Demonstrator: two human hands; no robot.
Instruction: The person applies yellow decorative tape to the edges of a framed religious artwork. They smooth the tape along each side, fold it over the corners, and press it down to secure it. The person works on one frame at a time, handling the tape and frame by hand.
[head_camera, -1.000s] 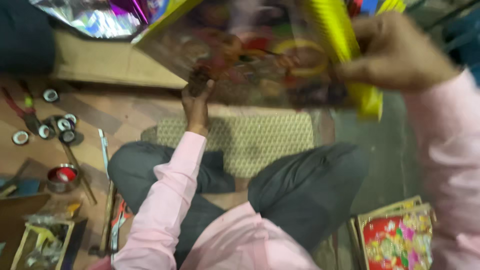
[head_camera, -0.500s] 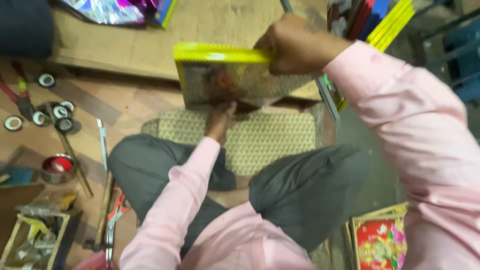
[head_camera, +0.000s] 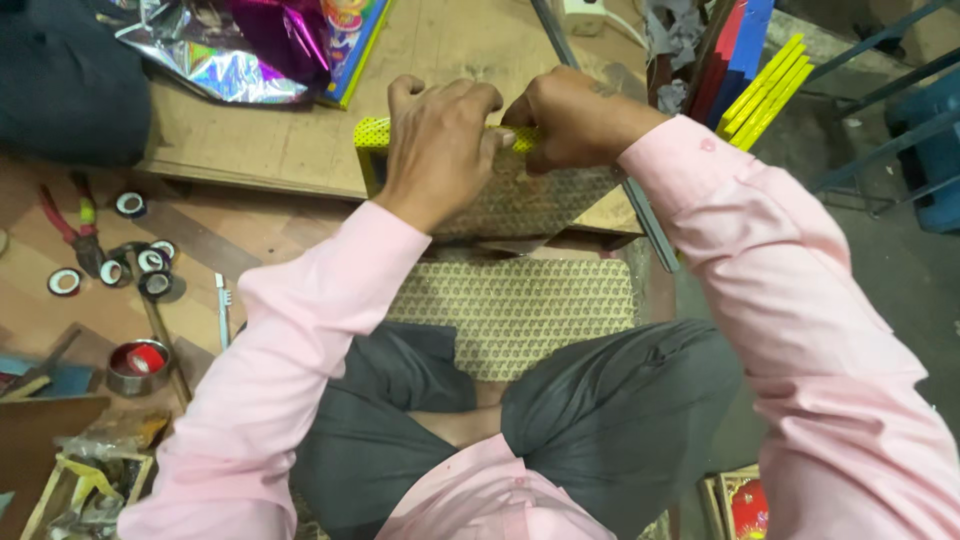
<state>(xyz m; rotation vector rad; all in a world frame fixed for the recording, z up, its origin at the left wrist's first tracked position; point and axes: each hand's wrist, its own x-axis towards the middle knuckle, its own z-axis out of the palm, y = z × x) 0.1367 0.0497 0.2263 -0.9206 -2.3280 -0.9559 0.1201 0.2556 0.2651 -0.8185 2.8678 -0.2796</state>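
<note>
Head view, looking down over crossed legs in grey trousers (head_camera: 620, 420). Both arms in pink sleeves, stretched forward and angled inward so the hands meet. Left hand (head_camera: 440, 150) palm down, fingers curled over the top edge of a yellow dotted frame (head_camera: 372, 135), clamped on it. Right hand (head_camera: 575, 120) just beside the left, knuckles up, fingers pinched on the same top edge, thumb tucked under. Frame upright on its lower edge, patterned back (head_camera: 540, 200) facing the body, standing at the near edge of a wooden board (head_camera: 270, 140). Directly below the hands, a patterned mat (head_camera: 520, 310) on the floor. Beyond the left hand, crumpled shiny foil (head_camera: 230, 60). Well left of the left forearm, rolls of tape (head_camera: 140, 265), red-handled pliers (head_camera: 70, 225) and a small red-filled tin (head_camera: 140, 362). Beyond the right hand, a stack of yellow strips (head_camera: 765, 85).
</note>
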